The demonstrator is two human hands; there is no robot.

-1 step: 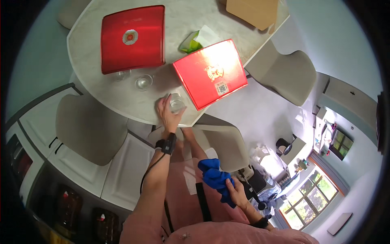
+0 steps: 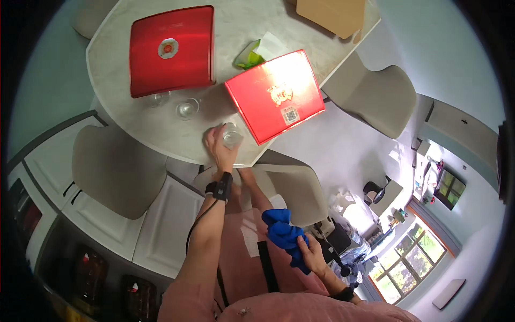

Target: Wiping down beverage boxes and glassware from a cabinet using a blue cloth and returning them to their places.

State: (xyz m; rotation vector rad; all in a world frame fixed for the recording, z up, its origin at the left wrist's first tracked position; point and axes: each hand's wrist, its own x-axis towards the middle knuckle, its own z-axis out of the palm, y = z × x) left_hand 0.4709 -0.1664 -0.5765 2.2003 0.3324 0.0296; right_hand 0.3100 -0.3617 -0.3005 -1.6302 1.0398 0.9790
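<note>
left hand (image 2: pixel 221 149): grasping glass (image 2: pixel 232 138), which stands between fingers and thumb on table (image 2: pixel 140 121) | right hand (image 2: pixel 313 254): clenched on blue cloth (image 2: pixel 282 232), bunched out to its left

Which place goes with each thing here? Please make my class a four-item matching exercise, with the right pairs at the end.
Things:
1. blue cloth
2. clear glass nearest the person
3. green-and-white packet
4. brown cardboard

Places:
A. beside the far edge of the right-hand red box
B. in the grip of the right hand
C. cut off by the picture's top edge
D. in the grip of the left hand

Pairs: 1-B, 2-D, 3-A, 4-C
</note>
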